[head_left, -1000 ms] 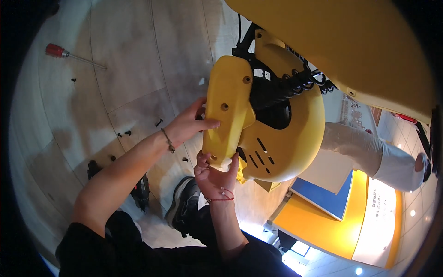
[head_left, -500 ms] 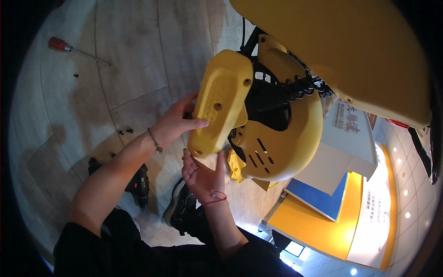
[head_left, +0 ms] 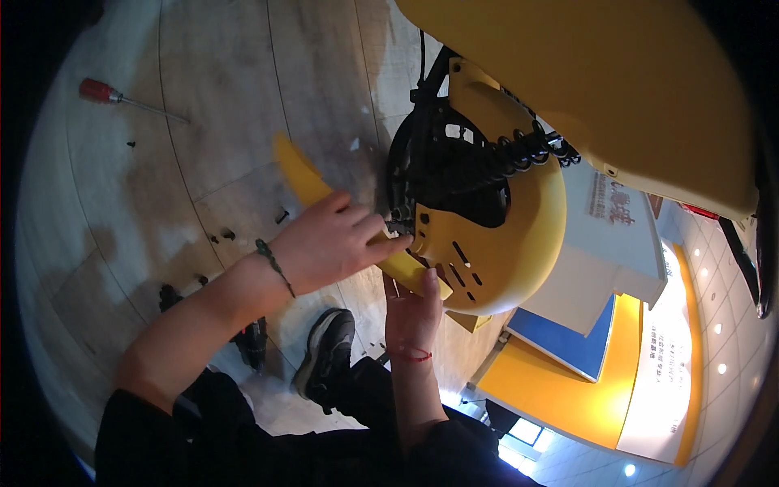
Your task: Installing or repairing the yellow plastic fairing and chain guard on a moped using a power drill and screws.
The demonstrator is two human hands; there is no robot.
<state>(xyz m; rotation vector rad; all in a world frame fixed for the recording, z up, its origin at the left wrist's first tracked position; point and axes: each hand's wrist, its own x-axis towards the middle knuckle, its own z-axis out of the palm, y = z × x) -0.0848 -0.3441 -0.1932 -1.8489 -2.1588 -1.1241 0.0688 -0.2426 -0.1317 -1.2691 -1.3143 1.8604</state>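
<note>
A yellow plastic cover (head_left: 299, 172) is turned nearly edge-on, clear of the black bracket behind it. My left hand (head_left: 337, 243) grips it around the middle, fingers over its upper side. My right hand (head_left: 415, 312) pinches its lower end, thumb on top; some fingers are hidden beneath. Just beyond is a large rounded yellow shell (head_left: 527, 260) with several slots. Inside the shell's opening are the exposed black bracket (head_left: 399, 174) and a black coil-spring shock absorber (head_left: 519, 152).
A red-handled screwdriver (head_left: 99, 91) lies on the wood-look floor at the far left. Several black screws, one of them a loose screw (head_left: 281, 217), are scattered there. Beside my shoe (head_left: 326, 349) lies a black power tool (head_left: 253, 345). A large yellow body panel (head_left: 617, 89) overhangs the upper right.
The cover has come away from the black bracket, tipped from face-on to edge-on and moved lower. My left hand has shifted onto its middle; my right hand now grasps its lower end.
</note>
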